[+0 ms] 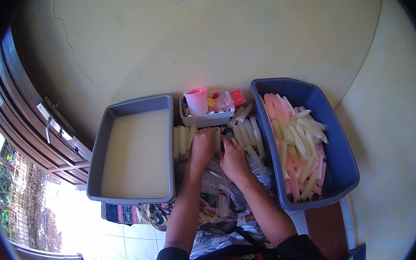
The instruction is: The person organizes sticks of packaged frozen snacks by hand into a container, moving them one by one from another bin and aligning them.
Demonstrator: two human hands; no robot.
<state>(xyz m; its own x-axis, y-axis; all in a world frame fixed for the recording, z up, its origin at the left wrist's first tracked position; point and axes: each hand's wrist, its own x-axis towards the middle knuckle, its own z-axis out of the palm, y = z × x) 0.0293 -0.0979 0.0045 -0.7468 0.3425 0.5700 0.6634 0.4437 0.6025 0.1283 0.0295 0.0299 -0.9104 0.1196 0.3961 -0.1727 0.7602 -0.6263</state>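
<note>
My left hand [203,147] is closed around a pale filled plastic tube [217,140], like an ice pop, at the middle of the table. Close beside it, my right hand [232,156] has its fingers curled in; what they hold, if anything, is too small to make out. A row of similar whitish tubes [182,141] lies to the left of my hands, and more tubes [251,132] lie to the right. Under my forearms is a heap of clear plastic bags [220,190].
At left stands a grey tub [173,132] of cloudy whitish liquid. A blue-grey tub [343,163] at right holds many pink and pale tubes [297,140]. Behind my hands, a small white basket [207,118] carries a pink cup [197,101]. A wooden door [40,114] stands open at far left.
</note>
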